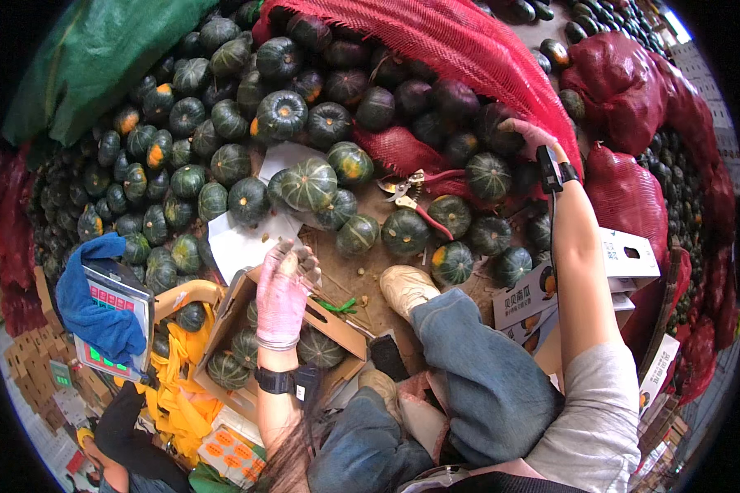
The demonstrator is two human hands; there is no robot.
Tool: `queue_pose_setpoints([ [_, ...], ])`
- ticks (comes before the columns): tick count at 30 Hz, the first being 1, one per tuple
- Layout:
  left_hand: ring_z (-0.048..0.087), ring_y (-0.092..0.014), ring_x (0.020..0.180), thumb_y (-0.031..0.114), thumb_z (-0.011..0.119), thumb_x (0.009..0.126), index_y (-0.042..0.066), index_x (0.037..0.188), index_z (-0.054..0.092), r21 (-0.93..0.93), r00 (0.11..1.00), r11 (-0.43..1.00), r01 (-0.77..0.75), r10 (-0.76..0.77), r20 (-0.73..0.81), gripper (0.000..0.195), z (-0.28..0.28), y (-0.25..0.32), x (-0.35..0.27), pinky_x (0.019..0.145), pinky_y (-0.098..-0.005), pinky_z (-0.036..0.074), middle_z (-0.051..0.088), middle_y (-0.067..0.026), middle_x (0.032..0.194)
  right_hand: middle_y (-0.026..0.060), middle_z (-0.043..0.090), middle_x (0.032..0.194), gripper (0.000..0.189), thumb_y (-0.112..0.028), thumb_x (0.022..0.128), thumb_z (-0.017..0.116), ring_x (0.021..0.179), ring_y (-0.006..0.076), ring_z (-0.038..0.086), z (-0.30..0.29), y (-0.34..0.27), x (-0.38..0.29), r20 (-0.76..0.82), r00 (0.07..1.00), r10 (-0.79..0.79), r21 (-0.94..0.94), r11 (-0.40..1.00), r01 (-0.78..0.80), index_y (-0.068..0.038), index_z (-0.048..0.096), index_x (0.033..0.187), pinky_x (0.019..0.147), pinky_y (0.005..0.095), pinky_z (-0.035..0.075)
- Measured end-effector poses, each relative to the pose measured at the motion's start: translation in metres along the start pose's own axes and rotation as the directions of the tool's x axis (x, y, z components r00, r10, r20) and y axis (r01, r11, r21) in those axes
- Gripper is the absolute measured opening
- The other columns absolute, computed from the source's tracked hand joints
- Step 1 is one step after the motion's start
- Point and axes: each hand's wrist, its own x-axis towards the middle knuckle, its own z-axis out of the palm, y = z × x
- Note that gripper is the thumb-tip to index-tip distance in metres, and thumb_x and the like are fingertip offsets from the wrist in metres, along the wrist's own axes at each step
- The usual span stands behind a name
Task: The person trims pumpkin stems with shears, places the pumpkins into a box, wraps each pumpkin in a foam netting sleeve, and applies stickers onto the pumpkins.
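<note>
My left hand, in a pink glove with dirty fingertips, is raised over the edge of a cardboard box that holds several dark green squashes. It holds nothing and its fingers are apart. My right hand, also gloved, reaches out to the upper right, against a dark squash beside a red mesh sack; whether it grips the squash cannot be told. Red-handled pruning shears lie among the squashes in front of me. White paper lies beyond the box.
A large squash heap fills the far side. On the left stand a scale under a blue cloth and a yellow cloth. Printed cartons and full red sacks stand at right. Another person is at lower left.
</note>
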Motion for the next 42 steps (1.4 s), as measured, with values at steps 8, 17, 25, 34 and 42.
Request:
queue_pose_setpoints([
  [8, 0.059, -0.017, 0.089, 0.014, 0.052, 0.093, 0.004, 0.117, 0.048, 0.206, 0.998, 0.979, 0.006, -0.02, 0.066, 0.026, 0.014, -0.007, -0.013, 0.08, -0.0294, 0.049, 0.059, -0.0091, 0.102, 0.0158, 0.058, 0.119, 0.059, -0.029, 0.075, 0.065, 0.107, 0.0281, 0.056, 0.003, 0.028, 0.004, 0.004, 0.994, -0.113, 0.668, 0.74, 0.081, -0.008, 0.049, 0.127, 0.094, 0.0426, 0.045],
  [17, 0.053, -0.024, 0.109, 0.012, 0.055, 0.091, 0.006, 0.133, 0.034, 0.191, 0.964, 0.978, -0.088, 0.035, 0.264, 0.048, 0.023, 0.001, -0.032, 0.089, -0.0357, 0.048, 0.05, -0.0169, 0.12, 0.0156, 0.05, 0.13, 0.084, -0.069, 0.08, 0.046, 0.118, 0.0293, 0.049, 0.154, -0.04, -0.018, 0.365, 0.864, -0.347, 0.76, 0.647, -0.061, -0.004, 0.042, 0.133, 0.102, 0.0464, 0.036],
  [25, 0.054, -0.015, 0.105, 0.001, 0.067, 0.071, 0.008, 0.135, 0.037, -0.16, 0.991, 0.979, -0.129, 0.133, 0.016, 0.072, -0.029, 0.015, -0.083, 0.092, -0.0312, 0.044, 0.057, -0.0058, 0.114, 0.0214, 0.049, 0.115, 0.064, -0.05, 0.089, 0.048, 0.104, 0.0356, 0.053, 0.326, -0.082, -0.129, 0.684, 0.372, -0.628, 0.084, 0.574, 0.814, -0.002, 0.04, 0.132, 0.083, 0.0384, 0.046],
  [34, 0.06, -0.022, 0.094, 0.02, 0.08, 0.066, 0.004, 0.119, 0.043, 0.791, 0.698, 0.536, 0.294, 0.446, -0.561, 0.067, -0.147, -0.005, -0.22, 0.087, -0.0352, 0.048, 0.058, -0.0093, 0.108, 0.0062, 0.054, 0.109, 0.042, -0.017, 0.088, 0.058, 0.099, 0.0137, 0.051, 0.316, -0.054, -0.111, 0.64, 0.572, -0.513, 0.125, 0.804, 0.582, 0.001, 0.046, 0.125, 0.09, 0.0262, 0.04],
  [42, 0.059, -0.033, 0.101, 0.006, 0.06, 0.081, 0.005, 0.128, 0.046, 0.817, 0.823, 0.55, 0.17, 0.376, -0.425, 0.048, -0.22, -0.055, -0.25, 0.091, -0.0359, 0.046, 0.06, -0.0213, 0.108, 0.0043, 0.059, 0.101, 0.036, -0.011, 0.091, 0.052, 0.091, 0.0107, 0.054, 0.318, -0.036, -0.108, 0.672, 0.677, -0.301, -0.049, 0.894, 0.446, -0.001, 0.046, 0.125, 0.082, 0.0235, 0.042],
])
